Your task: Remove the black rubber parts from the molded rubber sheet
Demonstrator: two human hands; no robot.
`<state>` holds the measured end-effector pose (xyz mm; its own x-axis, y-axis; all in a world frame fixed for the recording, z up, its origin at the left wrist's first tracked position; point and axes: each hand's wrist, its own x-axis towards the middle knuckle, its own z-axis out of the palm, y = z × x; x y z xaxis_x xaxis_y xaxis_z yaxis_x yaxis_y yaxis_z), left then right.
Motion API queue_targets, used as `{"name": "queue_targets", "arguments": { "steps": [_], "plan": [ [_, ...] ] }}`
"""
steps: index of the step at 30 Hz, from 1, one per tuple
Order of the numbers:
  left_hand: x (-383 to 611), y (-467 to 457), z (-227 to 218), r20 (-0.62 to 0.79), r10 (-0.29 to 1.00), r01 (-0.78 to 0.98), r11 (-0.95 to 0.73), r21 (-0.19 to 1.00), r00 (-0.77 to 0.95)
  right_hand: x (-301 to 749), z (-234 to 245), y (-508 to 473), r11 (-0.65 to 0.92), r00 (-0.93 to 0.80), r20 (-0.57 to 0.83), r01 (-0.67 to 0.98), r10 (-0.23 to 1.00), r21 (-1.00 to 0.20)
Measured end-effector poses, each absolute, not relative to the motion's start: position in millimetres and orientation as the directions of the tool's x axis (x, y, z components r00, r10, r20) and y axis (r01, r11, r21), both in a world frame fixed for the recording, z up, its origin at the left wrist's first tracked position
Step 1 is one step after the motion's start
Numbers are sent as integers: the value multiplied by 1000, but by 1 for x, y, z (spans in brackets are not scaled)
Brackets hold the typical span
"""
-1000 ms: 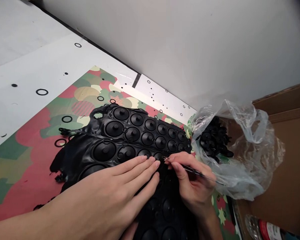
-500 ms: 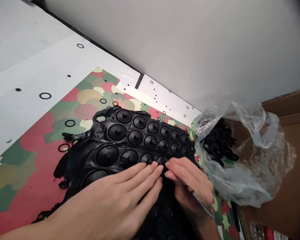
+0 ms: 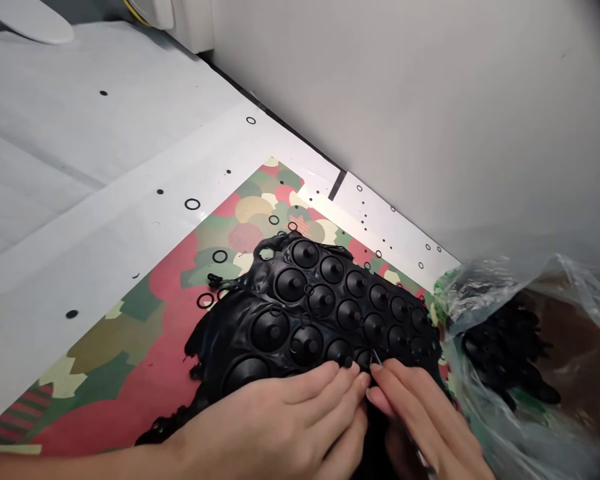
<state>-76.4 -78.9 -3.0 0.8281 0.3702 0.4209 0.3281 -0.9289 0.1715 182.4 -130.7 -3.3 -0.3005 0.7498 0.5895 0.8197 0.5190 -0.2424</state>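
While the left hand rests on a black sheet, fingers straight and close together, the right hand pinches a thin tool, its tip by a round dome. Whether the left fingers grip anything is hidden. The sheet lies on a patterned mat, left of a clear bag.

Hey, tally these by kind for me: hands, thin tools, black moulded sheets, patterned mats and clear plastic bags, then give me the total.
Hands: 2, left hand and right hand
Thin tool: 1
Black moulded sheet: 1
Patterned mat: 1
Clear plastic bag: 1
Total: 6
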Motion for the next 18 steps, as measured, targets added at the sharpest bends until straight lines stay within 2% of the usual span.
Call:
{"name": "queue_targets", "arguments": {
  "steps": [5, 7, 8, 10, 13, 15, 18],
  "plan": [
    [-78, -81, -9, 449, 365, 299, -930, 214, 816, 176, -3, -130, 457, -291, 638, 883, 713, -108],
    [-78, -81, -13, 446, 383, 308, -922, 233, 809, 172, -4, -127, 488, -365, 626, 872, 689, -30],
    [-77, -82, -14, 440, 387, 313, -920, 234, 810, 171, -5, -126, 452, -344, 588, 891, 732, -42],
    [-77, -81, -16, 449, 375, 311, -927, 211, 811, 167, -5, -124, 399, -282, 614, 915, 737, -60],
    [-77, -79, -18, 472, 344, 313, -939, 145, 812, 164, -1, -122, 359, -167, 686, 922, 708, -146],
    [-76, -77, -19, 478, 331, 319, -942, 109, 814, 164, 7, -119, 325, -62, 663, 903, 746, -282],
    [-76, -76, -21, 489, 337, 329, -938, 105, 805, 165, 24, -110, 386, -69, 568, 799, 820, -461]
  ]
}}
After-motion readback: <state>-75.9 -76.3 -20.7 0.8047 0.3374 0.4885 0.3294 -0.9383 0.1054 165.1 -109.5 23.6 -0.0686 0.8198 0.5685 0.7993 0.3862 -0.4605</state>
